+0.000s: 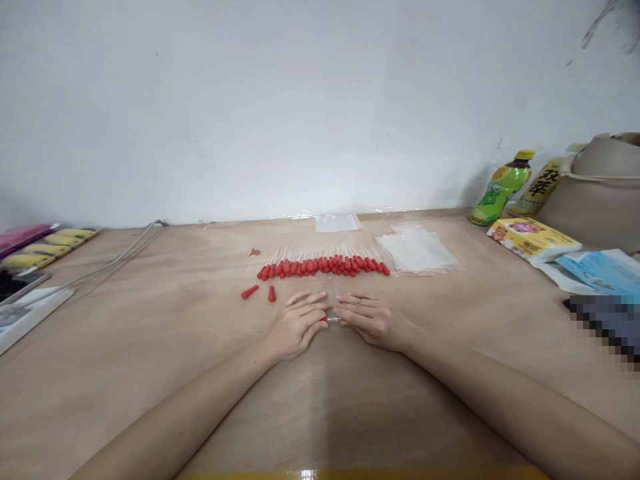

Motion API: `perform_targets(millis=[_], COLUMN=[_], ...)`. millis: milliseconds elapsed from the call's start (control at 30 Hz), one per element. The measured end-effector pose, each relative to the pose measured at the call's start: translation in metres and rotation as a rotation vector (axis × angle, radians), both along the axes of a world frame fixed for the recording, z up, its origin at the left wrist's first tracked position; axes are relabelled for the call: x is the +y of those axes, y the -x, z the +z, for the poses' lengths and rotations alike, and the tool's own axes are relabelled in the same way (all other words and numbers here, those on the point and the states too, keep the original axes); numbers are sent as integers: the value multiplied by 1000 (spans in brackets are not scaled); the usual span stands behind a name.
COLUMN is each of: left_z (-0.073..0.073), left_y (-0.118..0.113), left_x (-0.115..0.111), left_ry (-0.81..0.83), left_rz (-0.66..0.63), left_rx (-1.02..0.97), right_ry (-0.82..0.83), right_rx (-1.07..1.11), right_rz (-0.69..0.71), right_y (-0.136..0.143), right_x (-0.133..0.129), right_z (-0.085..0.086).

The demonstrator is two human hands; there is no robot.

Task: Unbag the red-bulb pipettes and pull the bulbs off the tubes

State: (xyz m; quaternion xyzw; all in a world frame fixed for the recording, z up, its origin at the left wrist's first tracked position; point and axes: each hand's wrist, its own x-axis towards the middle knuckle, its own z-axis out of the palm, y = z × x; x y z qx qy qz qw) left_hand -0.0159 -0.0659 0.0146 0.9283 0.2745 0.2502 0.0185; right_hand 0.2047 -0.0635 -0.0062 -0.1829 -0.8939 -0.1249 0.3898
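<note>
Left hand (pixel 299 325) and right hand (pixel 374 321) are lying apart, equally near, touching clear, flat plastic piece (pixel 333 291) between; visible length running forward; cannot tell grip.

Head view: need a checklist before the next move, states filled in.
1. Left hand touching clear plastic piece: ok.
2. Right hand at the piece's other side: ok.
3. Red-bulbed droppers lined up beyond the hands: ok.
4. All red bulbs in that row: not ok; two loose red bulbs lie apart, nearer the left hand.
5. Stacked clear bags right of the row: ok.
6. Piece's contents: cannot tell; fingers cover it.
</note>
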Motion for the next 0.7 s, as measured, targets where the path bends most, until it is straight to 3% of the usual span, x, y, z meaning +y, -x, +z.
perform_targets(millis=[300, 533, 700], left_z=[-2, 10, 37], left_y=[10, 33, 58], left_x=[0, 12, 31], left_ry=[-78, -144, 69], left_rz=[28, 362, 633], left_rx=[-46, -300, -142], right_ry=[-24, 205, 352], right_rx=[-30, 206, 182], right_rz=[-8, -387, -446], right_y=[-11, -17, -8], right_x=[-1, 14, 19], right_z=[-2, -6, -5])
